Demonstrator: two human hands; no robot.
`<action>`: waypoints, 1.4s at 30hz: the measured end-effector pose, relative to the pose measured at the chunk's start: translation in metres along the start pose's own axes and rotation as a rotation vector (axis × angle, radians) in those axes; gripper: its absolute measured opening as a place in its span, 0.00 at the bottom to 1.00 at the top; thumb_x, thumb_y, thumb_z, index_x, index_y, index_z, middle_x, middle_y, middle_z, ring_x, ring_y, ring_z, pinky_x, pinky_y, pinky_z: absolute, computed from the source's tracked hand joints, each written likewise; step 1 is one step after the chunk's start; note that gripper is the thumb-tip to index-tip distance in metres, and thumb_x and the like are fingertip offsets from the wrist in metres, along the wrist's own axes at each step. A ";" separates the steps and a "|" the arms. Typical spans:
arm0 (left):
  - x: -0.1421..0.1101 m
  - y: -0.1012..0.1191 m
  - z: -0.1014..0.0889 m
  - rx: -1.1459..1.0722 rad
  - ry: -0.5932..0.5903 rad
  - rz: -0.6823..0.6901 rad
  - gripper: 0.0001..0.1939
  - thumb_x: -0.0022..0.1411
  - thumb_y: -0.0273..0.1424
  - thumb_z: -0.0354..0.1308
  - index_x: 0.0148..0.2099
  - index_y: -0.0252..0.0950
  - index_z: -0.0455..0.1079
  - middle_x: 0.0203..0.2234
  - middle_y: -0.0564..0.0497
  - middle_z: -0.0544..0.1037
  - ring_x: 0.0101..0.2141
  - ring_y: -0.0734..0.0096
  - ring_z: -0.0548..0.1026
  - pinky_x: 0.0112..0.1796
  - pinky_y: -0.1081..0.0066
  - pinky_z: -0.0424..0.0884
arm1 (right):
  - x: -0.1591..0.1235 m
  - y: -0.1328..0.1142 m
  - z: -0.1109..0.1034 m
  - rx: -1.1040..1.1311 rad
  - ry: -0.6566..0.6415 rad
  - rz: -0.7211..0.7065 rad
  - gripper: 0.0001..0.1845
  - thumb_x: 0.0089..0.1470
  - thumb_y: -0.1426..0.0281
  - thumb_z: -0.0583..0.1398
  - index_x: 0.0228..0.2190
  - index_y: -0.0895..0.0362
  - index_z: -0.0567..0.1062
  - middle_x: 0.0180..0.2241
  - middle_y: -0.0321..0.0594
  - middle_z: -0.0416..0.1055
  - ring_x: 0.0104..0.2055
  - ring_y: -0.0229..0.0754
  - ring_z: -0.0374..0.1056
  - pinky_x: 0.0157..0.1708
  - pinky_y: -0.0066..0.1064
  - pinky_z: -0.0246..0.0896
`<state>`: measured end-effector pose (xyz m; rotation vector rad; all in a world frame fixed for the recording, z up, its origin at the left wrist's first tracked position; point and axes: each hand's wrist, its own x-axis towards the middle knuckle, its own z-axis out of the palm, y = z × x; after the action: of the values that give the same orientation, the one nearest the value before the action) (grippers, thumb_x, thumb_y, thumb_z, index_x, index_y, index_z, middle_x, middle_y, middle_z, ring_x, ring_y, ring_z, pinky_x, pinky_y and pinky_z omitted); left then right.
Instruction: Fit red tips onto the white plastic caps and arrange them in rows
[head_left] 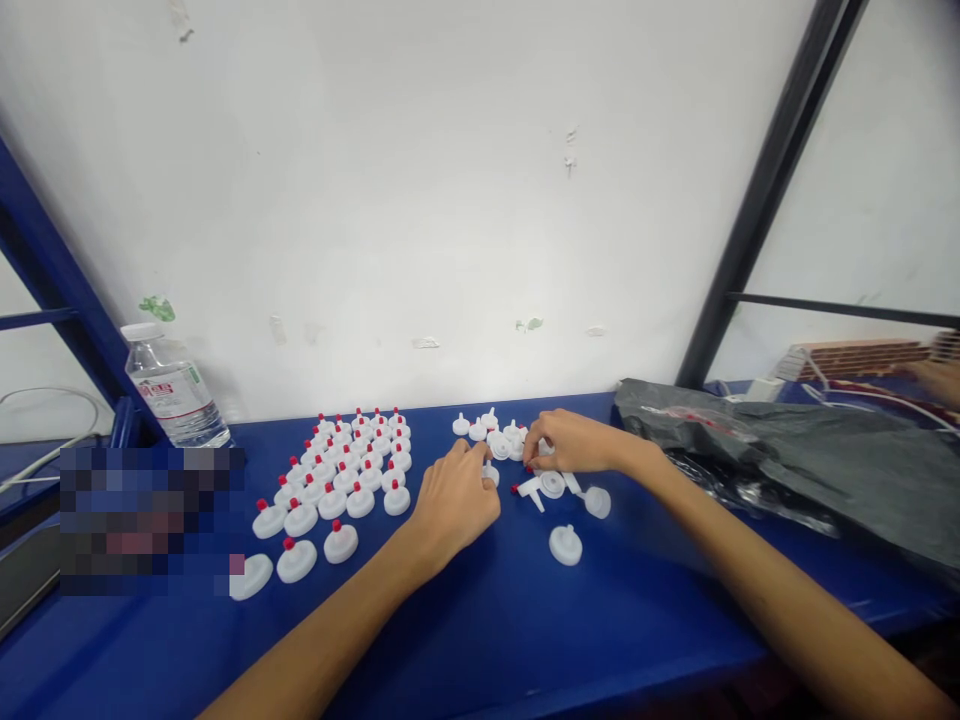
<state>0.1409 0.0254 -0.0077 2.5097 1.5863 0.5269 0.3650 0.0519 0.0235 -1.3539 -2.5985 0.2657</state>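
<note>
My left hand (459, 500) has its fingers closed on a white nozzle cap (491, 476), partly hidden behind the fingertips. To its right, my right hand (570, 440) reaches down with thumb and fingers pinched. A small red tip shows right at those fingertips; whether it is held cannot be made out. Below the right hand lie loose white nozzle caps, among them an overturned one (553, 486) and a white tapered nozzle (534, 491) with a red tip. Another white cap (565, 545) without a red tip stands nearer me. Several more untipped caps (478, 430) cluster behind both hands.
Rows of white caps with red tips (332, 502) fill the blue table (465, 640) left of my hands. A water bottle (176, 395) stands at the back left. Grey plastic bags (787, 470) lie on the right. A white wall rises behind, with a dark post (750, 220) on the right.
</note>
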 end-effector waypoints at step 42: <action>0.006 -0.012 0.015 -0.110 0.000 -0.004 0.11 0.62 0.40 0.55 0.41 0.40 0.73 0.39 0.47 0.77 0.41 0.58 0.78 0.39 0.64 0.69 | 0.016 -0.032 0.027 0.127 0.239 -0.203 0.09 0.62 0.65 0.62 0.38 0.52 0.83 0.35 0.39 0.81 0.38 0.43 0.74 0.38 0.30 0.61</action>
<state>0.1379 0.0372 -0.0239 2.4257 1.5185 0.5971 0.3238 0.0448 0.0068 -1.0039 -2.4491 0.2177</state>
